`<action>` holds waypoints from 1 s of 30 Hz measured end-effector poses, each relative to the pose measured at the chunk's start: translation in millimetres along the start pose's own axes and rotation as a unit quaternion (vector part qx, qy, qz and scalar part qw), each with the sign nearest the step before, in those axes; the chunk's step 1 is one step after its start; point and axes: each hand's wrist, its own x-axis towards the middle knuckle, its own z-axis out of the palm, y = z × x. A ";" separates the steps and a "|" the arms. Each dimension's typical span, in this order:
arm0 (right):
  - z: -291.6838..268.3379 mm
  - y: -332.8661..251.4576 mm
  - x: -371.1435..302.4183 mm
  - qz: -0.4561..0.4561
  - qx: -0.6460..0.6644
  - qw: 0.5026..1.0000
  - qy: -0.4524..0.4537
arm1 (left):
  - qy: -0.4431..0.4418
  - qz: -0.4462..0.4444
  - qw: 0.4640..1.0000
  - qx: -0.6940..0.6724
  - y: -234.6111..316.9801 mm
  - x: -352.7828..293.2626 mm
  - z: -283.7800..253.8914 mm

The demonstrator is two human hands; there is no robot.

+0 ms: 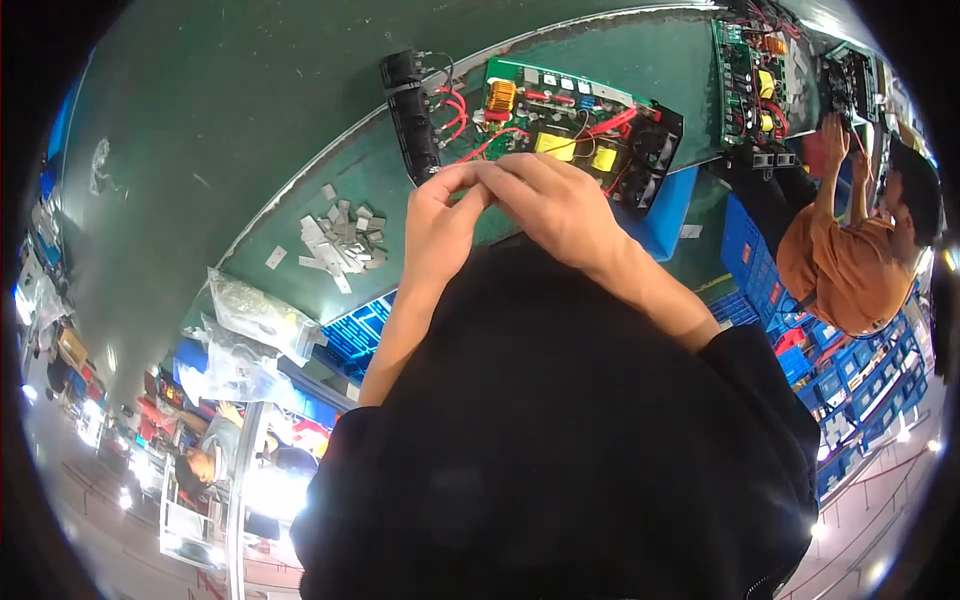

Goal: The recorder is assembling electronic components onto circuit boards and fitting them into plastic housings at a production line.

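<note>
My left hand point(441, 226) and my right hand point(553, 207) meet in front of me, fingertips pinched together. Whatever lies between them is too small or hidden to name. Just beyond them is a green circuit board point(556, 84) with a copper coil point(501, 96), yellow-wrapped transformers point(555, 146) and red wires. Black fans point(655, 147) stand at its right end. A long black end panel point(408, 118) lies at the board's left, joined to it by looped red wires point(457, 113); my left fingers cover its near end.
A heap of small grey metal pieces point(345, 240) lies left of my hands. Clear plastic bags point(262, 318) and a blue crate point(358, 335) are at the lower left. Another circuit board point(757, 85) stands at the right, near a co-worker in a brown shirt point(840, 262).
</note>
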 end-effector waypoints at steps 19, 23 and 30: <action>4.8 131.5 31.3 0.159 -0.122 0.979 0.038 | 0.366 0.093 0.869 0.321 -104.5 -57.2 -140.2; 5.1 126.2 35.4 0.122 -0.150 0.981 -0.010 | 0.385 0.096 0.860 0.320 -124.6 -60.8 -156.6; 7.4 124.6 17.5 0.120 -0.099 0.987 0.035 | 0.364 0.066 0.861 0.350 -126.8 -54.4 -147.3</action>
